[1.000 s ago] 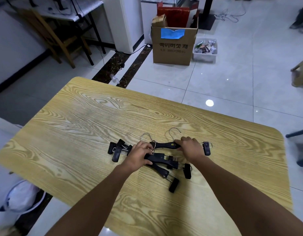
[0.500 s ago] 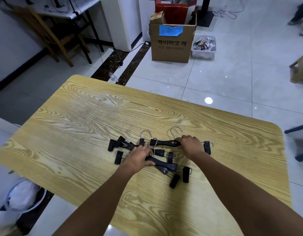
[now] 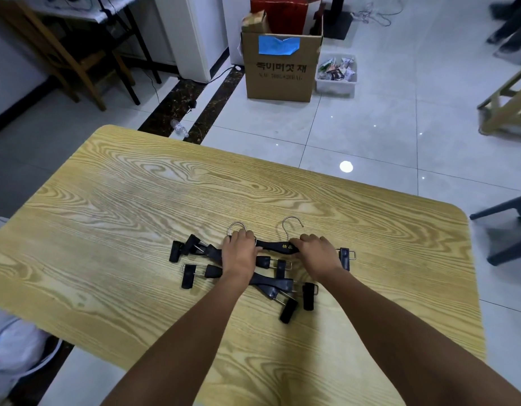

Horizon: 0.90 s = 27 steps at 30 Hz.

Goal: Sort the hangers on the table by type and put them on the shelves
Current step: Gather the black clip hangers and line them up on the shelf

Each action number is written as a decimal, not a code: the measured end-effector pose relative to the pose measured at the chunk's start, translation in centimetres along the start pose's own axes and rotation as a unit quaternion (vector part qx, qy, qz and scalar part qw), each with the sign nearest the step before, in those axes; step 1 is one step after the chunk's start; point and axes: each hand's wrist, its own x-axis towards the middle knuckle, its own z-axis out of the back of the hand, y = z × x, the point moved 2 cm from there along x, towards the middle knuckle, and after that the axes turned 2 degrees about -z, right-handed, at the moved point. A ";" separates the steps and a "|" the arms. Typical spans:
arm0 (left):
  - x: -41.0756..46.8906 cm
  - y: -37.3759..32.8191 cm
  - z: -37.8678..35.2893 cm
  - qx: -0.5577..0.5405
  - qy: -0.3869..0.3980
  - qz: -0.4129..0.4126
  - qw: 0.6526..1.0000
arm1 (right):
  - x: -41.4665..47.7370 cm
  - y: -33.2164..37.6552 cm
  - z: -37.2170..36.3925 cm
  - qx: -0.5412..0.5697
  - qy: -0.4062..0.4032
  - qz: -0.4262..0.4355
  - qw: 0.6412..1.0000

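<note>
Left hand (image 3: 239,253) — moved up, onto hanger hook (image 3: 235,226)

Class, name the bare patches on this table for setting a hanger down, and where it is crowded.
Bare: the far half of the table beyond the hangers, the left end out to its edge, the right end past the right hand. Crowded: the middle, where the hangers tangle under the left hand.

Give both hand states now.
Left hand: curled on the hangers, near a hook.
Right hand: grips the top hanger.
</note>
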 end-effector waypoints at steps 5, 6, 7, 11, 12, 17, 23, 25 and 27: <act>0.3 0.9 0.9 0.002 0.010 -0.019 1.000 | 0.2 0.3 0.3 0.011 -0.001 0.005 1.000; 0.2 1.2 1.1 -0.008 0.004 -0.015 1.000 | 0.2 0.3 0.3 0.012 0.002 0.003 1.000; 0.0 1.5 1.3 -0.023 -0.006 -0.006 1.000 | 0.2 0.3 0.3 0.014 0.007 -0.001 1.000; -1.3 3.3 1.8 -0.099 -0.057 0.028 0.993 | 0.3 0.1 0.4 0.017 0.030 -0.011 0.999; -1.7 3.7 2.0 -0.107 -0.063 0.030 0.992 | 0.4 0.1 0.5 0.017 0.033 -0.013 0.999; -3.0 4.2 2.2 -0.124 -0.079 0.036 0.988 | 0.3 -0.1 0.3 0.032 0.058 -0.046 0.997; -2.7 3.6 2.2 -0.113 -0.056 0.035 0.991 | 0.5 -0.6 1.2 0.089 0.021 -0.092 0.991; -2.5 3.4 2.1 -0.106 -0.045 0.038 0.993 | 0.4 -1.0 1.8 0.082 0.009 -0.096 0.992; -2.4 3.1 1.9 -0.093 -0.035 0.036 0.994 | 0.2 -1.4 2.4 0.065 -0.006 -0.093 0.994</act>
